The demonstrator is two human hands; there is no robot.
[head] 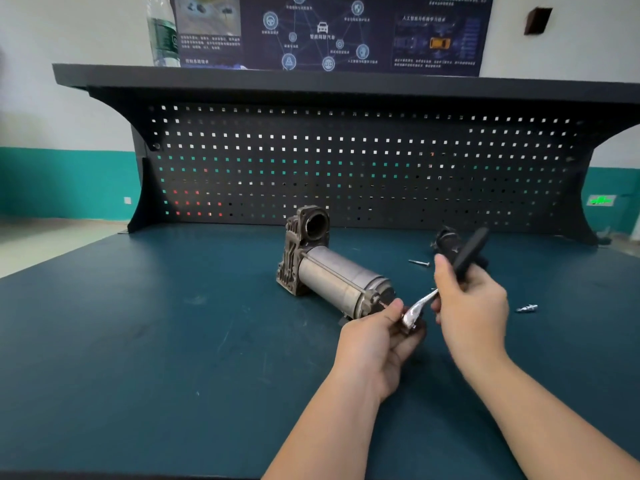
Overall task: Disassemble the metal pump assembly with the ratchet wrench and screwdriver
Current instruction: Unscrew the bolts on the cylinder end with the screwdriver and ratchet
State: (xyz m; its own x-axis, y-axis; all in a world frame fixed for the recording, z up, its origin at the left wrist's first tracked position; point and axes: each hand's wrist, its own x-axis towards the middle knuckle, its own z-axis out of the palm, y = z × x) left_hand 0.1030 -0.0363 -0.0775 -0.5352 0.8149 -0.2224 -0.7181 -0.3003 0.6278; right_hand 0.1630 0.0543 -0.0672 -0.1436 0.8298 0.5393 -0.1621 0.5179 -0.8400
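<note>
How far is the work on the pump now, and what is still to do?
Done: two loose screws and a black part already lie on the table. In hand: the right hand holds the ratchet wrench by its black handle; the left hand steadies its head at the pump end. Left: the long side bolt and grey housing still look assembled.

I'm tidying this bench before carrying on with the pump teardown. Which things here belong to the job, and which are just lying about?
Part of the job:
- metal pump assembly, lying on the bench
- ratchet wrench, held in both hands
- loose screws on the mat
- dark removed part behind the right hand

Just lying about:
- water bottle on the top shelf
- wall poster
</note>
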